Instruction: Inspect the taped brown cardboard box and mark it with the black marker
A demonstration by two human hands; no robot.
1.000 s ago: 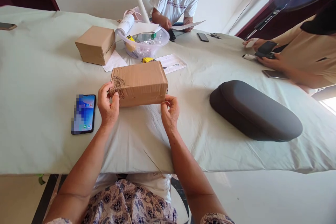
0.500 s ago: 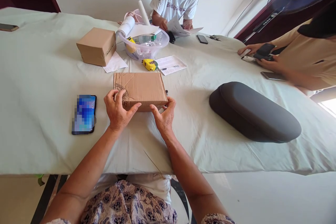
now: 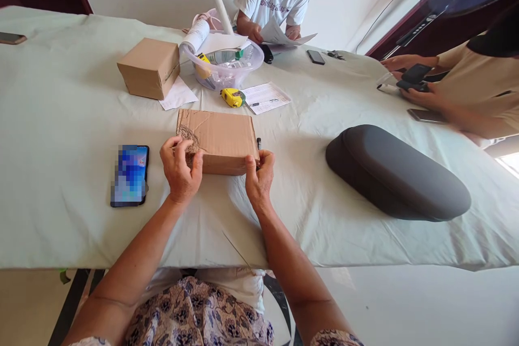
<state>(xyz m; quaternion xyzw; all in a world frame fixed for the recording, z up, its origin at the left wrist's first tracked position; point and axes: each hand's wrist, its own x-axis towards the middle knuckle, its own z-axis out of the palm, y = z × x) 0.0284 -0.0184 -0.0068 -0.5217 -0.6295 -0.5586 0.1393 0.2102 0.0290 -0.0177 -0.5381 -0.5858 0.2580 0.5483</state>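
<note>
A brown cardboard box (image 3: 227, 135) with a dark scribble at its left end rests on the table in front of me. My left hand (image 3: 181, 170) grips the box's near left corner, fingers curled over the scribbled part and thumb against the front. At the near right corner, my right hand (image 3: 259, 173) clasps the box with the thumb in front and the fingers along the side. A black pen (image 3: 258, 144) shows partly just beyond my right fingers; whether they touch it I cannot tell. Left of the box lies a phone (image 3: 130, 175) with its screen lit.
Farther back stand another cardboard box (image 3: 148, 67) and a clear plastic basin (image 3: 253, 62) of items. A yellow tape measure (image 3: 232, 97) lies by a paper (image 3: 270, 94). A dark padded seat (image 3: 399, 173) sits to the right. Two people are across the table, one holding papers (image 3: 281, 32).
My right thumb has shifted right to the box's near corner. My left thumb has drawn up closer to my fingers. The box has turned very slightly.
</note>
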